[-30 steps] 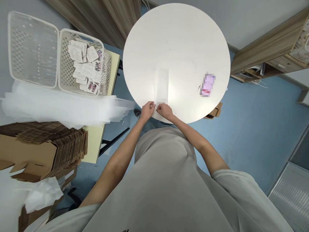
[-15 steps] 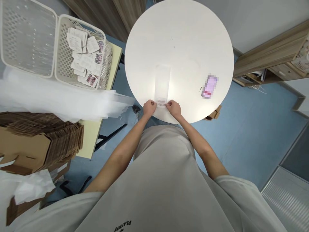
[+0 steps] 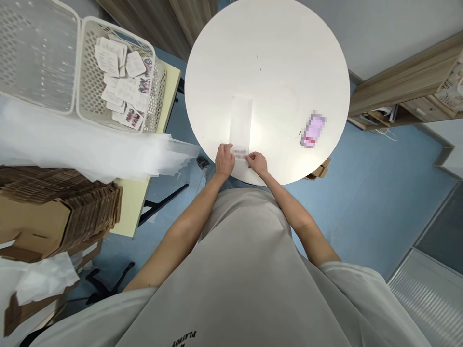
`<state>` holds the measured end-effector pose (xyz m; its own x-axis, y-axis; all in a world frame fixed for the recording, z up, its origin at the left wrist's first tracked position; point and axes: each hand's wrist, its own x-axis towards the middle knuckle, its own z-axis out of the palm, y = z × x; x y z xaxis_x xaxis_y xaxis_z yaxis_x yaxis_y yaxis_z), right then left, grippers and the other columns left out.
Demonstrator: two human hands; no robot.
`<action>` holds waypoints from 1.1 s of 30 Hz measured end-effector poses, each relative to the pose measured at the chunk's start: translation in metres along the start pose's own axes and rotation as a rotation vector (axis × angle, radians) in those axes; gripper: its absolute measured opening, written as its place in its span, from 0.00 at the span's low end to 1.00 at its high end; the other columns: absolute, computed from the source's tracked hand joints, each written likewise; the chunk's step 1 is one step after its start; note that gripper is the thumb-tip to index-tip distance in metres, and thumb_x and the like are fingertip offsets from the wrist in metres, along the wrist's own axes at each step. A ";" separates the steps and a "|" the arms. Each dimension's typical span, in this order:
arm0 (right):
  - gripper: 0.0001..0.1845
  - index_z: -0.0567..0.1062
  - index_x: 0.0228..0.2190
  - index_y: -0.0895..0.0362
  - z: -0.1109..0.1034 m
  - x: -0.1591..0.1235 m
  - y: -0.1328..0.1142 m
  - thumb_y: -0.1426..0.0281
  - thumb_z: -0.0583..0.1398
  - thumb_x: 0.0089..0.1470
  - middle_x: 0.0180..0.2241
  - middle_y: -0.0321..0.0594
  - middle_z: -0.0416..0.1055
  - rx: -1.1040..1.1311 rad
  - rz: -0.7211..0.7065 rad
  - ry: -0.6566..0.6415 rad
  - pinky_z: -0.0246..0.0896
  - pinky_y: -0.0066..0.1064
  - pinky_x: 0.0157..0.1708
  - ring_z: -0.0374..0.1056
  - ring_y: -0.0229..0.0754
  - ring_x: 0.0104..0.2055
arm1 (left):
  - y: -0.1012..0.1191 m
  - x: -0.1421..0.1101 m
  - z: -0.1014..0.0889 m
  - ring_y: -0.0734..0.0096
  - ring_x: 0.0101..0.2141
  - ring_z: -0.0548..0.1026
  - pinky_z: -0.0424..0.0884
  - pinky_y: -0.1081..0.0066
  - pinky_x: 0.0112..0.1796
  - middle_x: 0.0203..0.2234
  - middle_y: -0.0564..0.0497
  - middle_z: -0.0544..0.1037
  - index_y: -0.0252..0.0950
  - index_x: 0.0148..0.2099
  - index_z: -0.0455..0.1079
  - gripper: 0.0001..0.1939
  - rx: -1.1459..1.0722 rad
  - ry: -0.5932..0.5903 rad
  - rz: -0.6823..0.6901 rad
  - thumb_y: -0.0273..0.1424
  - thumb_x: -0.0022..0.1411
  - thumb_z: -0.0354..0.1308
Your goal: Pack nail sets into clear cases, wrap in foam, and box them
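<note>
A long clear plastic bag (image 3: 241,120) lies flat on the round white table (image 3: 267,58), its near end at the table's front edge. My left hand (image 3: 224,160) rests on the bag's near left corner with fingers curled down on it. My right hand (image 3: 257,162) pinches the near right edge of the bag. A small item with a reddish print (image 3: 240,153) shows inside the bag's near end, between my two hands.
A small purple and red object (image 3: 313,129) lies on the table's right side. To the left stand a white basket of packets (image 3: 123,89), an empty white basket (image 3: 34,53), clear bags (image 3: 90,149) and flattened cardboard boxes (image 3: 54,212). Wooden shelving (image 3: 405,86) is at right.
My hands moved apart from the bag's middle to its near corners, then the right hand came back in a little. The printed item now shows in the bag's near end.
</note>
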<state>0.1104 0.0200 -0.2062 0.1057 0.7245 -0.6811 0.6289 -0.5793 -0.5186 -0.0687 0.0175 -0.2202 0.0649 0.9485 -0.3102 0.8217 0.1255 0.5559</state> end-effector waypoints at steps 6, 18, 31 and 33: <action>0.13 0.80 0.35 0.54 -0.002 -0.003 -0.004 0.60 0.62 0.68 0.32 0.38 0.83 0.019 -0.016 -0.022 0.70 0.31 0.42 0.78 0.42 0.28 | -0.005 0.010 -0.008 0.50 0.67 0.67 0.64 0.51 0.66 0.67 0.39 0.71 0.39 0.66 0.73 0.25 -0.016 -0.216 0.337 0.23 0.73 0.46; 0.20 0.72 0.22 0.56 -0.015 0.007 -0.005 0.64 0.67 0.63 0.22 0.38 0.73 0.486 0.182 -0.111 0.55 0.25 0.21 0.67 0.35 0.21 | -0.001 0.002 -0.033 0.43 0.76 0.54 0.51 0.49 0.75 0.78 0.36 0.56 0.32 0.80 0.53 0.51 0.100 -0.426 0.472 0.55 0.67 0.62; 0.31 0.67 0.68 0.56 -0.036 -0.007 -0.005 0.76 0.52 0.66 0.69 0.49 0.68 -0.339 -0.418 0.040 0.75 0.44 0.51 0.76 0.53 0.54 | 0.005 0.010 -0.023 0.40 0.72 0.63 0.61 0.40 0.71 0.72 0.34 0.67 0.31 0.76 0.61 0.47 0.129 -0.355 0.461 0.20 0.53 0.58; 0.35 0.63 0.71 0.54 -0.035 -0.010 -0.003 0.78 0.51 0.64 0.73 0.46 0.63 -0.459 -0.488 -0.040 0.75 0.46 0.50 0.76 0.54 0.54 | 0.002 0.010 -0.025 0.41 0.71 0.64 0.62 0.42 0.71 0.70 0.35 0.70 0.32 0.73 0.65 0.44 0.091 -0.345 0.456 0.20 0.52 0.59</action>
<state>0.1346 0.0279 -0.1794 -0.2970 0.8435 -0.4476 0.8619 0.0351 -0.5059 -0.0803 0.0346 -0.2028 0.5925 0.7489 -0.2967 0.7116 -0.3140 0.6286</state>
